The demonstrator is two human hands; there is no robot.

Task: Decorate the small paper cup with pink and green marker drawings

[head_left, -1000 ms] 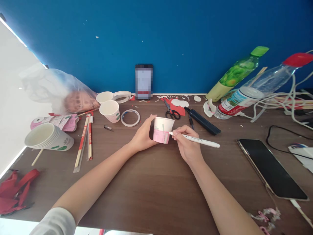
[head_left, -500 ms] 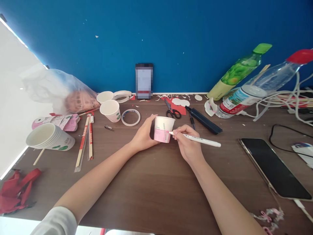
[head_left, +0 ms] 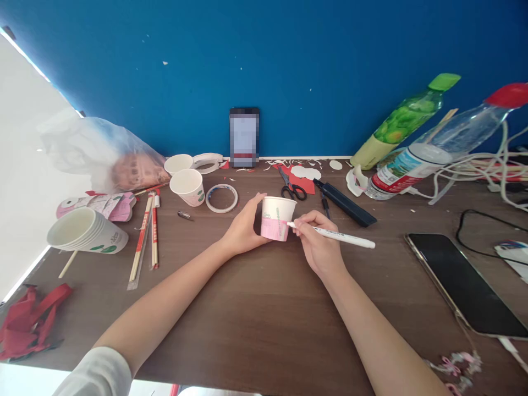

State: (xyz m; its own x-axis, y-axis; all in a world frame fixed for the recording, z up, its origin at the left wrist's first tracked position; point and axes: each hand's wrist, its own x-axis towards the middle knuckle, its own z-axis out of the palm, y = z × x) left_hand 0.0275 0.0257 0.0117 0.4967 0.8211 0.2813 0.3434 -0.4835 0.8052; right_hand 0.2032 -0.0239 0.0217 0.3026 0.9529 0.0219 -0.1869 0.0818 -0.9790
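Observation:
A white paper cup (head_left: 277, 215), its lower part coloured pink, stands a little tilted in the grip of my left hand (head_left: 243, 230). The thumb shows at the cup's base and the fingers reach around its far left side. Between the closed fingers of my right hand (head_left: 319, 242) is a white marker (head_left: 348, 238), its tip against or very near the right edge of the pink band. Behind the cup lie black-handled scissors (head_left: 293, 191). A roll of tape (head_left: 221, 198) rests left of the cup.
Two paper cups (head_left: 187, 188) and a cup stack (head_left: 88, 231) stand left, near wrapped chopsticks (head_left: 141, 236). A phone (head_left: 244, 137) leans on the blue wall. Plastic bottles (head_left: 412, 162), cables and a black phone (head_left: 462, 283) are right. A dark stapler-like bar (head_left: 346, 203) lies behind my right hand.
The pink at the cup's right edge reaches slightly farther right. The marker tip has shifted a little there; my left hand keeps its hold. The whole view has moved slightly.

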